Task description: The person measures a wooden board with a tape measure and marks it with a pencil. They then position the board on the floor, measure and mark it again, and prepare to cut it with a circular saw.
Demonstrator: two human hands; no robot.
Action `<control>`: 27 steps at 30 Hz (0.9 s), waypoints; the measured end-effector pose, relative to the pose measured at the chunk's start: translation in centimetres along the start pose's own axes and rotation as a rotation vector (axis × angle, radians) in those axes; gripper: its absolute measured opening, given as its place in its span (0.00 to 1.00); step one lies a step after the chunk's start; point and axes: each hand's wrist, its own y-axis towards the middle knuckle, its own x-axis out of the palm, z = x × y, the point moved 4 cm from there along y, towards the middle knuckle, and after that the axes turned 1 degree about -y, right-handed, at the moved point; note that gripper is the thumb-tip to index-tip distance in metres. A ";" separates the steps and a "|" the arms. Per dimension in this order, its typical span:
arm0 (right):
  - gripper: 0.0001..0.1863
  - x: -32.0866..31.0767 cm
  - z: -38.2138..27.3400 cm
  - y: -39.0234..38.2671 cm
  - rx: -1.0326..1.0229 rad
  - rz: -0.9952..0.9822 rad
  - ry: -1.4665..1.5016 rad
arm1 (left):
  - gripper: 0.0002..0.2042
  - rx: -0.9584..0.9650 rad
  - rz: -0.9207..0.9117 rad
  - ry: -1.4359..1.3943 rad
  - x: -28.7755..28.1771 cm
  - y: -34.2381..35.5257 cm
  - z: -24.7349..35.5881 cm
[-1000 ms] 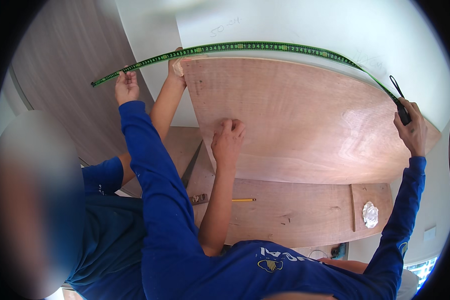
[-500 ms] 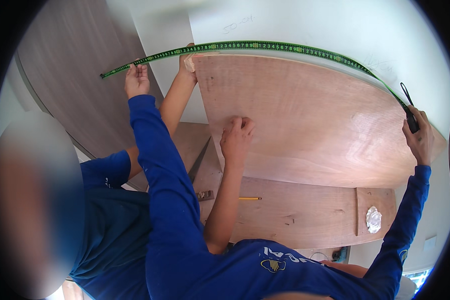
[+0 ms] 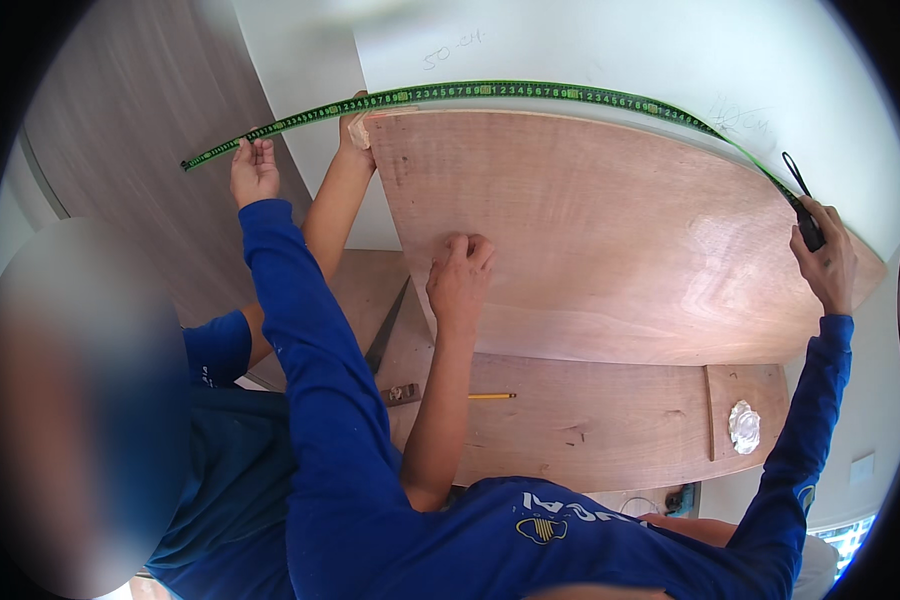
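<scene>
A long green-and-black tape measure [image 3: 485,90] spans the top edge of a plywood board [image 3: 590,240] held on edge against the white wall. My left hand [image 3: 255,175] pinches the blade near its end, which sticks out past the board's left side. The black tape case [image 3: 810,228] with its wrist loop sits in my right hand [image 3: 828,262], by the board's upper right corner. A co-worker's hand [image 3: 358,138] grips the board's upper left corner. The co-worker's other hand [image 3: 462,280] presses on the board's face.
Below lies another wooden panel [image 3: 590,425] bearing a yellow pencil [image 3: 492,396] and a crumpled clear plastic piece [image 3: 744,427]. A hand saw [image 3: 385,330] and a small wooden hand plane [image 3: 401,394] are near the co-worker's arm. The co-worker [image 3: 230,450] stands close on my left.
The view has shifted slightly, so most things appear a little further left. Both my hands keep their hold on the tape measure, and the co-worker's hands stay on the board.
</scene>
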 end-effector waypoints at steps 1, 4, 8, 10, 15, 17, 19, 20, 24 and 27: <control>0.23 0.0 0.0 0.0 -0.006 0.004 0.001 | 0.10 -0.002 -0.004 0.002 -0.1 0.1 0.0; 0.23 -0.1 -0.1 0.0 -0.024 0.010 -0.001 | 0.10 -0.011 -0.011 0.006 -0.4 0.4 0.1; 0.23 0.0 -0.1 0.0 -0.007 -0.006 -0.012 | 0.11 -0.015 -0.016 -0.002 -0.6 0.8 0.1; 0.23 0.0 -0.1 0.0 -0.018 0.006 -0.019 | 0.11 -0.014 -0.015 -0.010 -0.6 0.9 0.0; 0.24 0.2 -0.2 0.0 -0.019 0.013 -0.030 | 0.10 -0.010 0.017 0.004 -0.5 0.6 0.1; 0.24 0.2 -0.2 -0.1 -0.013 0.010 -0.009 | 0.10 -0.010 -0.003 -0.005 -0.4 0.5 0.2; 0.24 0.1 -0.3 -0.1 -0.024 0.016 -0.031 | 0.10 -0.011 -0.013 -0.010 -0.3 0.5 0.2; 0.24 0.1 -0.3 -0.2 -0.028 0.019 -0.030 | 0.10 -0.012 -0.017 -0.010 -0.3 0.5 0.2; 0.24 0.2 -0.4 -0.2 -0.019 0.009 -0.032 | 0.09 -0.019 0.000 -0.006 -0.4 0.6 0.2; 0.24 0.1 -0.4 -0.3 -0.022 0.010 -0.028 | 0.09 -0.008 -0.005 -0.002 -0.4 0.6 0.2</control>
